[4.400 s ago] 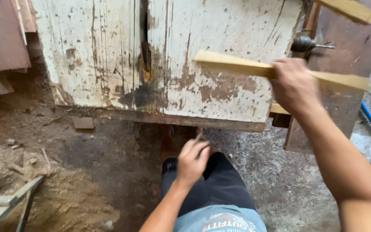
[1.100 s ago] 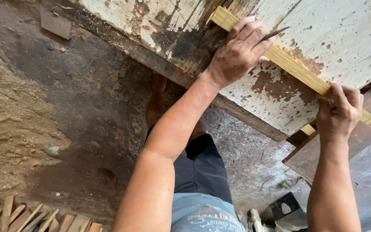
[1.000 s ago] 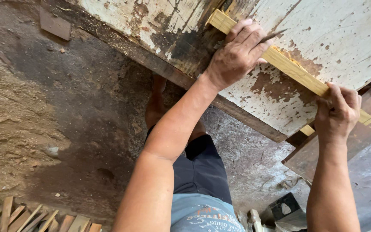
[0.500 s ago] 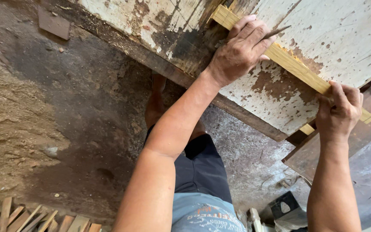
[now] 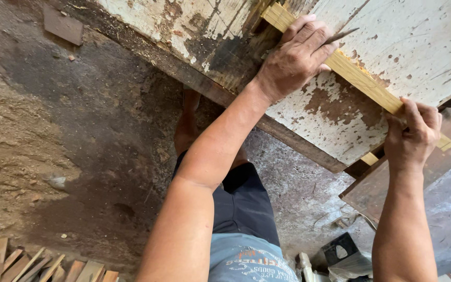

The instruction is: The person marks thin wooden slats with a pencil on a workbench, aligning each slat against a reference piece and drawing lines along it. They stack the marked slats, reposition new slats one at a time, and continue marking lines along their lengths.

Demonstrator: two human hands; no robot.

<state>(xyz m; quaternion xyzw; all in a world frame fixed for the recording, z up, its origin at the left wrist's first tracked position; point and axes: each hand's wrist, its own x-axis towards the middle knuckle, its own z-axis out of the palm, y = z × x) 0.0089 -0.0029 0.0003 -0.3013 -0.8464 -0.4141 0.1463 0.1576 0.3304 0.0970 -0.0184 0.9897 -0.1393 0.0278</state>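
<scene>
Yellow wooden strip (image 5: 361,78) lies slanted across the peeling white desk (image 5: 413,36) near its front edge, the left hand (image 5: 296,55) pressing it down with closed fingers holding a pencil (image 5: 343,35), the right hand (image 5: 411,137) gripping its lower end.

Both arms reach forward, left hand (image 5: 296,57) and right hand (image 5: 411,137) pressing (fingers curled).

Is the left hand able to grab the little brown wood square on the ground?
Probably not as things stand: the left hand is pressed on the yellow strip on the white board, and the wood square lies far off on the dirt.
</scene>
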